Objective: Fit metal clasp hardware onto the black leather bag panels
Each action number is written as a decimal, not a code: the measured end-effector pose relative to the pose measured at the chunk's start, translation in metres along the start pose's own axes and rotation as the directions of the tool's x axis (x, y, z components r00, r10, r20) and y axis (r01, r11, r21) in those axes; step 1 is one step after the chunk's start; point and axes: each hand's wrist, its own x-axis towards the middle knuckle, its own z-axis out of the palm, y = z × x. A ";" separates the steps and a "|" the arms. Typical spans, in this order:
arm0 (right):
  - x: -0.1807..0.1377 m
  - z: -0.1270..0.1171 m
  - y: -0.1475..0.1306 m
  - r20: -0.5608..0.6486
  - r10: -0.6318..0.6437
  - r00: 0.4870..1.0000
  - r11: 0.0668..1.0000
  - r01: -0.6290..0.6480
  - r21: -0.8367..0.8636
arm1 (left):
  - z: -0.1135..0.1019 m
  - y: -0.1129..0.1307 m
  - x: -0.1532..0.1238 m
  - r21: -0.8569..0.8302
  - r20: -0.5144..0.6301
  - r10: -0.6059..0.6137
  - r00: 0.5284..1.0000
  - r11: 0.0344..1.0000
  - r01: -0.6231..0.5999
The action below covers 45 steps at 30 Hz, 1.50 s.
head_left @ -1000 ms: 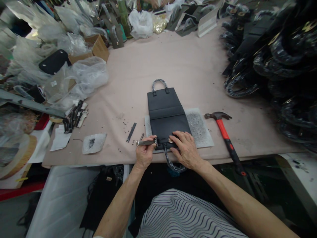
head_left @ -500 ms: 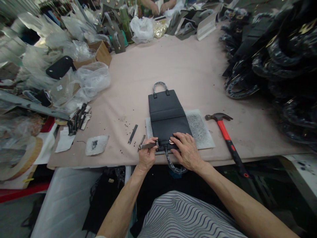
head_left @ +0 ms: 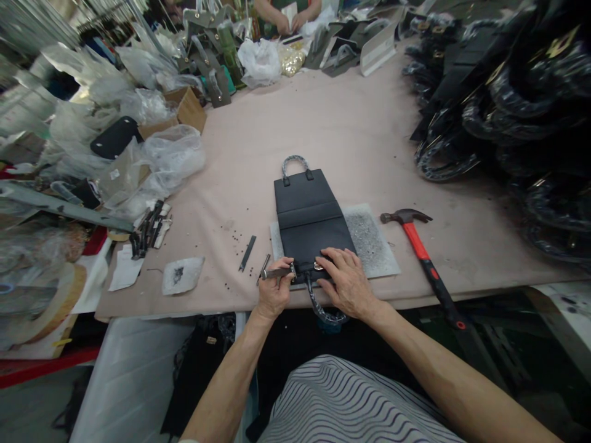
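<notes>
A black handbag (head_left: 314,212) lies flat on the table with a plastic-wrapped handle (head_left: 296,161) at its far end. Another wrapped handle (head_left: 318,307) hangs over the table's near edge. In my left hand (head_left: 273,295) is a grey metal tool (head_left: 277,272) with a wider shiny end, which meets the bag's near left corner. My right hand (head_left: 348,283) holds the bag's near end, thumb and fingers bent against it. Its fingertips touch a small shiny metal fitting (head_left: 318,266). The palm side of both hands is hidden.
Under the bag lies a speckled pale slab (head_left: 372,240). Right of it rests a claw hammer (head_left: 422,252), handle over the edge. A dark metal strip (head_left: 248,253), thin rod (head_left: 264,267) and small plastic tray (head_left: 182,275) lie left. Wrapped black bags (head_left: 512,117) are piled right; a person's hands (head_left: 290,21) show far off.
The camera view has turned slightly, so the table and its things sit a little differently. Both hands keep their places on the bag, and the metal tool stays at its corner.
</notes>
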 end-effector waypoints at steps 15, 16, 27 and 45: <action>-0.014 -0.058 0.054 -0.314 0.132 0.940 0.985 -0.160 -0.063 | 0.008 0.017 0.017 0.054 0.103 0.006 0.995 0.998 -0.012; -0.022 -0.064 0.068 -0.331 0.192 0.924 0.960 -0.246 -0.131 | 0.008 0.017 0.017 0.046 0.104 -0.011 0.994 0.999 0.006; -0.058 -0.093 0.134 0.143 0.798 0.585 0.547 -0.803 0.236 | 0.007 0.017 0.016 0.046 0.126 -0.051 0.991 0.998 0.046; 0.020 -0.176 -0.043 0.149 -0.055 0.987 0.985 0.078 -0.152 | 0.009 0.016 0.016 0.108 0.158 -0.099 0.982 0.991 0.083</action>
